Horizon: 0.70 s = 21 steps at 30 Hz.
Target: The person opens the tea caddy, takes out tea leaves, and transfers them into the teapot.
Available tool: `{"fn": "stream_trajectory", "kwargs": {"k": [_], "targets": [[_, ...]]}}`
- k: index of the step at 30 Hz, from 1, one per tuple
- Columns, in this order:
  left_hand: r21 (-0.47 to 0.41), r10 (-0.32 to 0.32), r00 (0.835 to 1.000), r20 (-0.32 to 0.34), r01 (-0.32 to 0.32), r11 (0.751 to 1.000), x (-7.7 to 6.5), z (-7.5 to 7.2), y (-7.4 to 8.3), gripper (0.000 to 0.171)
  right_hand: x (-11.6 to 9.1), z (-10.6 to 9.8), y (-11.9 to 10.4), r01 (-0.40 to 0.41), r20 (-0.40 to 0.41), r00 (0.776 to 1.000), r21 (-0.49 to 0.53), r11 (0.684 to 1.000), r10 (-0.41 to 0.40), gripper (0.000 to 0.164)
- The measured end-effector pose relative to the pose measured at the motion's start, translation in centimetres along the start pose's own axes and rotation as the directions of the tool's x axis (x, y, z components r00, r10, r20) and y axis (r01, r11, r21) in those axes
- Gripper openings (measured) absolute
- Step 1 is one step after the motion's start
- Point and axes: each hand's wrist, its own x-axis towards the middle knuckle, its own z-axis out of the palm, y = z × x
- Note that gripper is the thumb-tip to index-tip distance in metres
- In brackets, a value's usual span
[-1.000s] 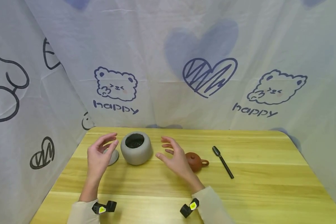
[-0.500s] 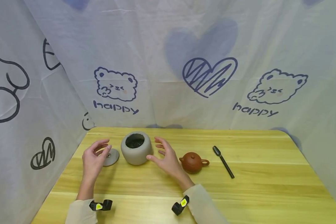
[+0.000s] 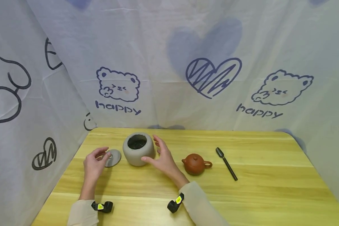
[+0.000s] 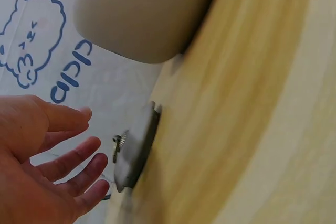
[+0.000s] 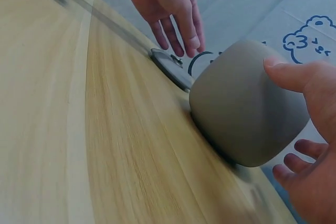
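Observation:
A round grey jar (image 3: 137,157) stands at the back left of the table, its mouth uncovered and dark contents inside. Left of it lies its flat grey lid (image 3: 115,159), with a small metal knob (image 4: 117,145) on top. My left hand (image 3: 94,165) hovers over the lid, fingers loosely bent; the left wrist view shows a gap between the fingertips and the knob. At the jar's right side is my right hand (image 3: 165,160), thumb in front and fingers spread behind. Its thumb tip overlaps the jar in the right wrist view; I cannot tell whether it touches.
To the right of the jar sits a small reddish-brown teapot (image 3: 194,164), its handle pointing right. Further right lies a dark, slim-handled scoop (image 3: 226,164). A printed cloth (image 3: 164,106) hangs behind the wooden table (image 3: 265,188) and along its left side.
My right hand has moved left from near the teapot to the jar's side, uncovering the teapot. My left hand has shifted slightly left and come down closer to the lid.

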Motion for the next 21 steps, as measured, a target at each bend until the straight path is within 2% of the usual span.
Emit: {"fn": "stream_trajectory", "kwargs": {"k": [7,13,21], "targets": [[0.046,-0.051,0.999,0.013,0.05,0.998,-0.1,0.1,-1.1,0.031,0.3,0.7,0.1,0.005,0.0,1.0,0.052,0.999,-0.005,0.098],[0.133,-0.029,1.0,0.002,0.029,0.991,0.0,0.2,-1.5,0.034,0.5,1.1,0.1,-0.012,-0.007,1.0,0.06,0.998,0.013,0.1],[0.172,-0.012,1.0,-0.006,0.013,0.985,-0.1,0.2,-1.7,0.028,0.6,1.2,0.2,-0.037,0.006,0.999,0.043,0.998,0.037,0.1]]}}
